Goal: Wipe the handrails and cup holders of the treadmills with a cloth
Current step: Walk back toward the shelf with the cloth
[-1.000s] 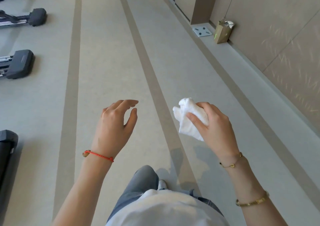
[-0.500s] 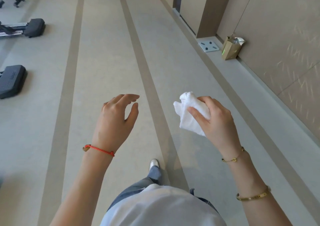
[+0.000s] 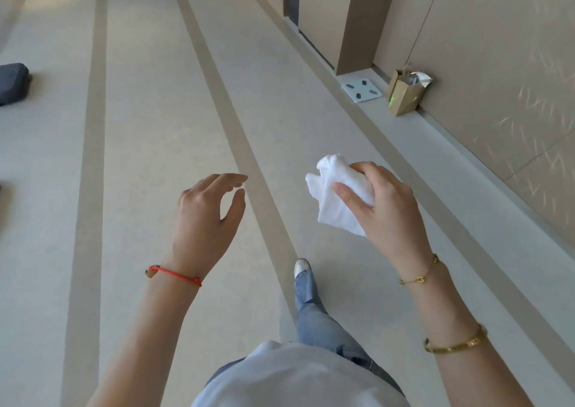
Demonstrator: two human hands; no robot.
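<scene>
Head view: white cloth [image 3: 337,195] bunched in right hand [image 3: 385,202].

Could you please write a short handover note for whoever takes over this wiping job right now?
Right hand grips the bunched white cloth. Left hand is open and holds nothing. The person is mid-step on the floor, one shoe forward. No handrail or cup holder is in view; only a dark machine end shows at far left. No wiping can be confirmed. Left: reach a treadmill and wipe its handrails and cup holders.

Bright, even daylight (soft shadows underfoot), wide-angle bending at the edges
</scene>
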